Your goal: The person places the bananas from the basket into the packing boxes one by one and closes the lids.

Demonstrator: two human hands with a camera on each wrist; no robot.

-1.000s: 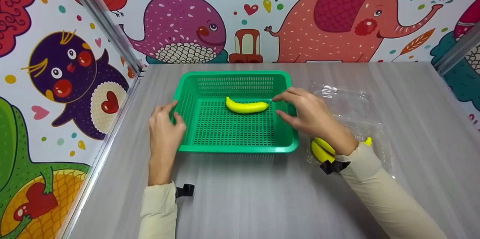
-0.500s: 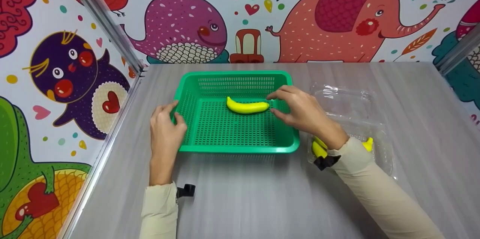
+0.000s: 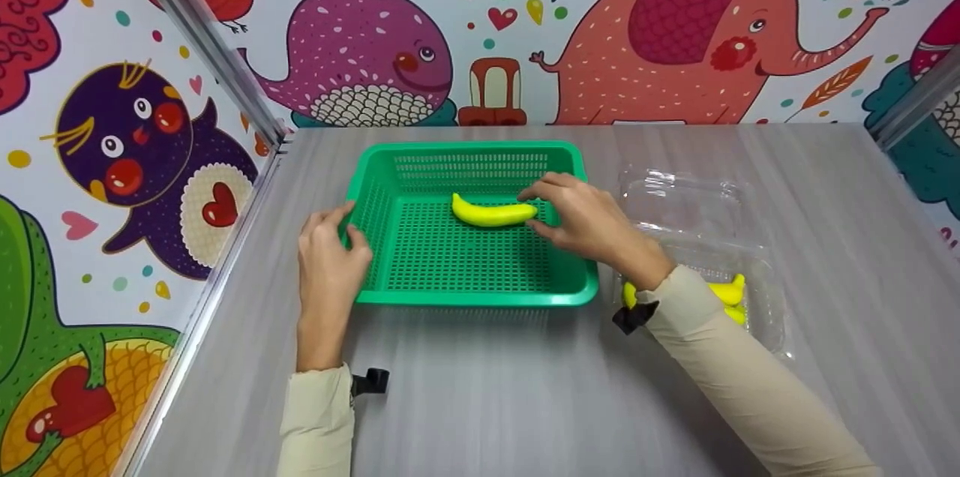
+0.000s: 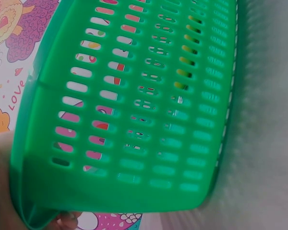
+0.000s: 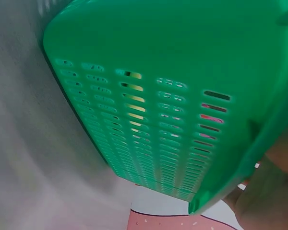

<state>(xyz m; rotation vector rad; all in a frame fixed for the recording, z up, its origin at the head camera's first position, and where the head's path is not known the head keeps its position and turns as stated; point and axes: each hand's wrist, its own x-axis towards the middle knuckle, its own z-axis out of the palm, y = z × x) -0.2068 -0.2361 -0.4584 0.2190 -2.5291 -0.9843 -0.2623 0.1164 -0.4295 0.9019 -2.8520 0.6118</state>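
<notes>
A yellow toy banana (image 3: 493, 214) lies on the floor of a green plastic basket (image 3: 472, 298). In the head view my left hand (image 3: 334, 256) grips the basket's left rim, with thumb and fingers bent over it. The left wrist view shows the basket's slotted wall (image 4: 110, 191) from outside, with fingers (image 4: 67, 220) past the rim. My right hand (image 3: 581, 218) reaches over the right rim, its thumb and fingers spread apart on either side of the banana's right end. Yellow shows through the slots of the basket wall (image 5: 149, 43) in the right wrist view.
Right of the basket, a clear plastic clamshell box (image 3: 772, 267) lies with its lid (image 3: 682, 199) folded back. Several yellow toy bananas (image 3: 727, 289) sit in it, partly hidden by my right sleeve. Printed walls (image 3: 510, 34) border the grey table (image 3: 465, 402) at the back and left.
My right hand has moved left over the basket, until its fingertips stand around the banana's right end. More yellow shows in the clear box. My left hand and the banana stay put.
</notes>
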